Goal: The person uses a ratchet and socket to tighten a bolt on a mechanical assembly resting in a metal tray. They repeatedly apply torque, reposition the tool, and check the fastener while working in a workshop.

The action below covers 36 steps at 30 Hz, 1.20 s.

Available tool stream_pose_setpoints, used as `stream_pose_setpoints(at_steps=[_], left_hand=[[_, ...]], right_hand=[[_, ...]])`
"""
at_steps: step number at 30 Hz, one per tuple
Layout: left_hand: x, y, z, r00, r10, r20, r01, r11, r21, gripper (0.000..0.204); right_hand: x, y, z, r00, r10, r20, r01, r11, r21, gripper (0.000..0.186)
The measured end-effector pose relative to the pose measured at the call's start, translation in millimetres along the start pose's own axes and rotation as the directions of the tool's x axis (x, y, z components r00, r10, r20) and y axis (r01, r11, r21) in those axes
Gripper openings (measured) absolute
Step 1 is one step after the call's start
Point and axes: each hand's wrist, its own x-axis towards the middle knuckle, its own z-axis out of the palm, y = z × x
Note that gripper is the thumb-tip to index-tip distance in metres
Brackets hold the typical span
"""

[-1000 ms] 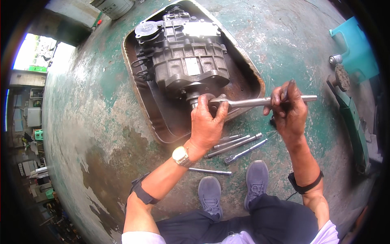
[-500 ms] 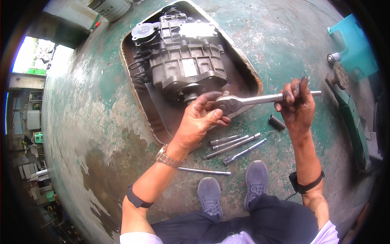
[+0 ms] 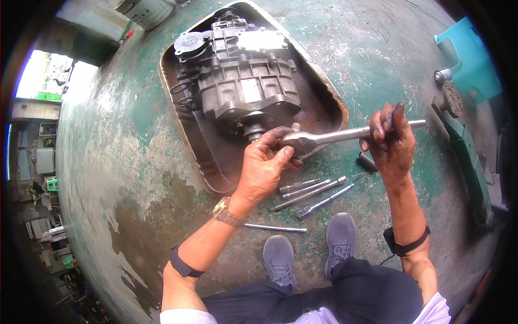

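A large steel ratchet wrench (image 3: 340, 135) is held level above the near edge of the metal tray (image 3: 335, 97). The thumb and fingers of my left hand (image 3: 263, 164) grip its round head. Farther along, my right hand (image 3: 394, 148) has its fingers curled round the handle, whose narrow end sticks out to the right. Just beyond my left hand, a grey cast-metal gearbox (image 3: 248, 81) sits in the tray, its shaft end (image 3: 253, 129) pointing toward me. My left hand hides whatever is on the underside of the ratchet head.
On the floor before my shoes lie several extension bars (image 3: 310, 193), a smaller ratchet (image 3: 324, 202), a long thin bar (image 3: 276, 228) and a dark socket (image 3: 367, 161). At the right stand a green floor jack (image 3: 468, 156) and a turquoise stool (image 3: 468, 59). A bucket (image 3: 145, 12) is far left.
The ratchet wrench has shifted slightly left and its head has tilted a little. Both hands have moved with it, and my left wrist has turned.
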Motion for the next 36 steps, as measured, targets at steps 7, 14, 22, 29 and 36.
stream_pose_setpoints(at_steps=[7,14,22,29,36], left_hand=[[-2.5,2.2,10.8,0.994,0.09,-0.068,-0.088,0.996,0.032,0.034],[-7.3,6.8,23.0,0.992,0.117,-0.041,-0.115,0.992,0.047,0.034],[-12.7,10.8,37.1,0.989,0.113,-0.09,-0.106,0.991,0.081,0.035],[-13.9,8.9,40.6,0.993,0.079,-0.083,-0.074,0.996,0.057,0.036],[-15.2,7.0,40.8,0.993,0.077,-0.093,-0.073,0.996,0.044,0.035]], right_hand=[[0.6,3.0,10.1,0.998,-0.051,-0.041,0.049,0.997,-0.055,0.022],[-6.5,18.8,25.1,0.999,0.035,-0.018,-0.039,0.945,-0.325,0.024],[-11.6,31.9,38.7,0.995,0.085,-0.042,-0.095,0.905,-0.414,0.046],[-13.3,29.9,35.4,0.996,0.085,-0.039,-0.093,0.921,-0.379,0.042],[-15.7,43.2,35.5,0.998,0.01,-0.063,-0.034,0.923,-0.384,0.04]])
